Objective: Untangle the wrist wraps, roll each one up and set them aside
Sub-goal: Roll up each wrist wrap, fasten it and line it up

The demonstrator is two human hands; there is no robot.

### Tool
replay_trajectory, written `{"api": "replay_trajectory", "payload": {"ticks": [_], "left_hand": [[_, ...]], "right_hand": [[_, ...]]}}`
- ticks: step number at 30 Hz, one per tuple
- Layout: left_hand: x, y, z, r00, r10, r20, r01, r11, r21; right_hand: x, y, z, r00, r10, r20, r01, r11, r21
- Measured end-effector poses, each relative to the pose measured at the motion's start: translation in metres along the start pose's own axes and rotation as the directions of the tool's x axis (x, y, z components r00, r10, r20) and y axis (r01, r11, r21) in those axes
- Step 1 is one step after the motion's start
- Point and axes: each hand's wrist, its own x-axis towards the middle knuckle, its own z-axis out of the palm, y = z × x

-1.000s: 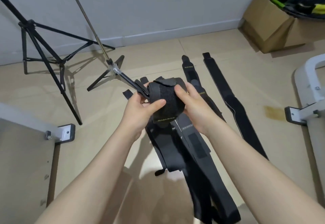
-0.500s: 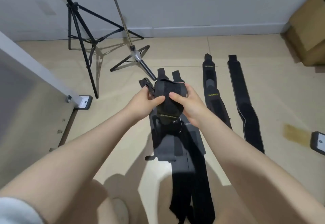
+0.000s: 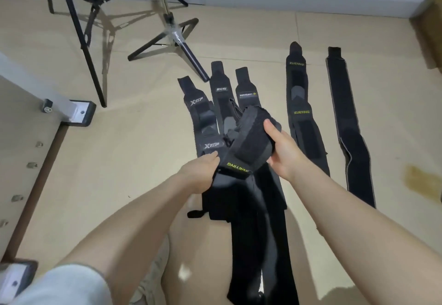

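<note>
A black wrist wrap with yellow lettering is rolled into a thick roll [image 3: 251, 142], held above the floor. My right hand [image 3: 282, 151] grips the roll's right side, thumb on top. My left hand [image 3: 203, 173] holds the roll's lower left end, where its loose tail [image 3: 253, 233] hangs down toward me. Under the roll three black wraps [image 3: 217, 103] lie side by side, flat on the floor. To the right lie two more flat ones: a wrap with yellow print [image 3: 303, 118] and a plain long wrap [image 3: 346, 122].
A black tripod [image 3: 79, 24] and a light stand with spread legs [image 3: 174, 34] stand at the back left. A grey frame foot [image 3: 76, 113] and a board edge are on the left. A cardboard box [image 3: 430, 24] sits at the far right. The floor is beige tile.
The view has tilted down and closer. The roll has tipped over, its lettering now facing me. My left hand slid from the roll's side to its lower end.
</note>
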Motion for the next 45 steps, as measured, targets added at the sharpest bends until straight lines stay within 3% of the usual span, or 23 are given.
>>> {"api": "replay_trajectory", "payload": {"ticks": [6,13,18,23,29,32,34,36,38,39,40,42,45], "left_hand": [[0.048,-0.016,0.053,1.000,-0.031,0.001,0.031,0.999,0.007],[0.065,-0.019,0.078,0.992,-0.078,0.098,0.067,0.992,0.108],[0.064,-0.018,0.078,0.988,-0.110,0.110,0.092,0.983,0.159],[0.065,-0.011,0.079,0.983,-0.144,0.118,0.122,0.977,0.175],[0.055,-0.006,0.051,0.994,-0.059,0.088,0.041,0.981,0.191],[0.039,-0.007,0.006,0.993,0.061,-0.105,-0.056,0.997,0.049],[0.018,-0.004,-0.033,0.984,0.029,-0.176,-0.065,0.976,-0.208],[-0.006,0.007,-0.070,0.980,-0.065,-0.186,-0.051,0.829,-0.557],[-0.036,0.028,-0.100,0.981,-0.138,-0.137,-0.065,0.433,-0.899],[-0.052,0.040,-0.113,0.983,-0.135,-0.124,-0.091,0.225,-0.970],[-0.066,0.051,-0.124,0.983,-0.124,-0.133,-0.122,0.089,-0.989],[-0.091,0.072,-0.141,0.979,-0.095,-0.180,-0.180,0.007,-0.984],[-0.128,0.100,-0.157,0.963,-0.116,-0.243,-0.242,0.030,-0.970]], "right_hand": [[0.031,0.024,0.002,0.994,0.099,-0.049,-0.102,0.993,-0.053],[0.042,0.025,0.004,0.958,0.285,-0.039,-0.276,0.950,0.148],[0.016,0.010,0.003,0.940,0.319,-0.123,-0.303,0.944,0.129],[-0.009,-0.013,-0.009,0.954,0.263,-0.144,-0.252,0.964,0.088],[-0.026,-0.037,0.003,0.992,0.000,-0.122,-0.019,0.988,-0.151],[-0.035,-0.027,0.011,0.998,-0.047,-0.036,0.041,0.987,-0.153],[-0.043,-0.031,0.012,0.994,-0.108,-0.005,0.108,0.990,-0.093],[-0.053,-0.043,0.012,0.982,-0.190,0.017,0.190,0.982,-0.019],[-0.065,-0.057,0.014,0.957,-0.283,0.062,0.281,0.959,0.038],[-0.072,-0.064,0.016,0.941,-0.328,0.088,0.325,0.945,0.046],[-0.079,-0.071,0.017,0.924,-0.364,0.118,0.362,0.931,0.036],[-0.094,-0.084,0.021,0.893,-0.404,0.198,0.418,0.908,-0.034],[-0.117,-0.095,0.025,0.837,-0.432,0.336,0.503,0.850,-0.159]]}}
